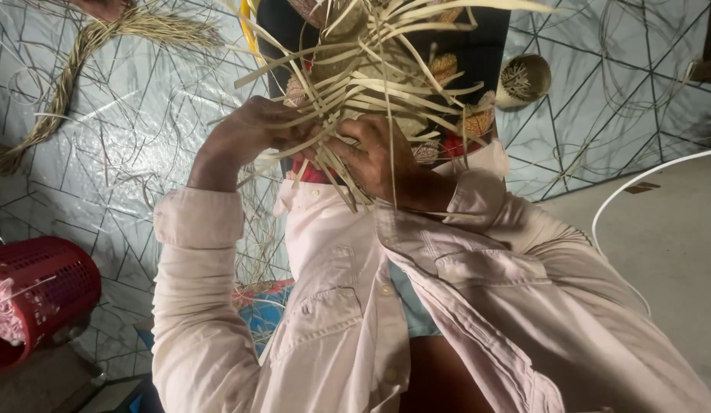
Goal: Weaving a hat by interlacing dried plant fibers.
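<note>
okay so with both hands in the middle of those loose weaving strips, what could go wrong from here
1. Many flat strips stick out loose around the half-woven piece; one could slip from its crossing or kink.
2. Strip ends fan over the left hand and right hand, so stiff edges might scratch the fingers.
3. The piece is held up with nothing under it, so a lost grip might loosen the weave.

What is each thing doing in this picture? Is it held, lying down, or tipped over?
Woven strip piece: half-woven, loose ends sticking out, held by both hands.
Left hand: closed on the strips.
Right hand: closed on the strips.
Red basket: tipped on its side.
Braided rope: lying loose on the floor.
</note>
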